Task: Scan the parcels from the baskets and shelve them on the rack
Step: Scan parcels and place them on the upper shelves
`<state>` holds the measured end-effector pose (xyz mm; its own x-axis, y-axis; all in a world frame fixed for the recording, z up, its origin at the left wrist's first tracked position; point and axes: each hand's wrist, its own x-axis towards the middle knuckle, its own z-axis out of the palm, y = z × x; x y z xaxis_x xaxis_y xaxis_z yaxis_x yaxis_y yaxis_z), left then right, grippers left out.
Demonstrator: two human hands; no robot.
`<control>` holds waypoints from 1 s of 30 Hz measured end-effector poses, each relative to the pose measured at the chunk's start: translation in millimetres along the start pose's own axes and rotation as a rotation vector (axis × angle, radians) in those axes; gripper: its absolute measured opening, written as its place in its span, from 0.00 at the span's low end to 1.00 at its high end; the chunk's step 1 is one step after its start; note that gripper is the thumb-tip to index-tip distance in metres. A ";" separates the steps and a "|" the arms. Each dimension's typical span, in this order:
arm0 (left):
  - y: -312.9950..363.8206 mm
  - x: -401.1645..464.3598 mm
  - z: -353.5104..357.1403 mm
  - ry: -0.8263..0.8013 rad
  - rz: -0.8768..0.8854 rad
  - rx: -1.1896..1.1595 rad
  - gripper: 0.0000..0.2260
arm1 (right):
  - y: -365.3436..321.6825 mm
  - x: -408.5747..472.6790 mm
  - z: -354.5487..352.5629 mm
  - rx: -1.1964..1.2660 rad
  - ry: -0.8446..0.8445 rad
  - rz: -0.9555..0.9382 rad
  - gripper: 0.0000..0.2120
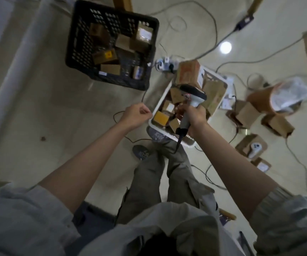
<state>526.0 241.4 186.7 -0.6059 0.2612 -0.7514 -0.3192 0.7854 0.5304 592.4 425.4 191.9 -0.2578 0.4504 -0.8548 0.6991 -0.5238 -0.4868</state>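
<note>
Gripping the scanner [191, 100] by its handle, my right hand [193, 115] holds it upright above the white basket [160, 100], head tilted up and to the left. The scanner's dark cable [178, 143] drops from the handle base toward my legs. My left hand [136, 115] is curled into a loose fist, holding nothing, just left of the white basket's rim.

The white basket sits on the floor [56, 111] directly ahead of my shoes [141, 152]. It holds several cardboard parcels; one yellow-brown parcel [161, 116] lies at its near left corner. A larger box [187, 73] with orange print appears at the far end of the basket; I cannot tell whether it rests on the other parcels or on the rim.

The black crate [79, 45] stands on the floor well apart, up and to the left. It also contains parcels, one with a yellow label [104, 56].

To the right, loose boxes [246, 112] lie on the floor near a bin [263, 97] lined with a clear bag. A second scanner [255, 147] rests on flattened cardboard nearer to me. Cables [213, 24] run across the floor, and a power strip [165, 63] lies between the two baskets.
</note>
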 end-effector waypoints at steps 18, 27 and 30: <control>58.3 276.5 177.2 -0.006 -0.063 -0.065 0.43 | 27.0 260.0 -61.8 0.082 0.040 -0.059 0.11; 83.9 388.4 211.5 0.085 -0.200 -0.165 0.68 | 47.6 309.9 -68.7 0.147 0.038 -0.091 0.11; 75.6 392.8 215.2 0.077 -0.241 -0.188 0.63 | 58.5 306.2 -72.9 0.130 0.052 -0.070 0.12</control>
<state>420.7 524.1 -152.8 -0.5474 0.0307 -0.8363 -0.5856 0.6999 0.4090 603.0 585.4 -85.2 -0.2655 0.5240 -0.8093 0.5872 -0.5778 -0.5668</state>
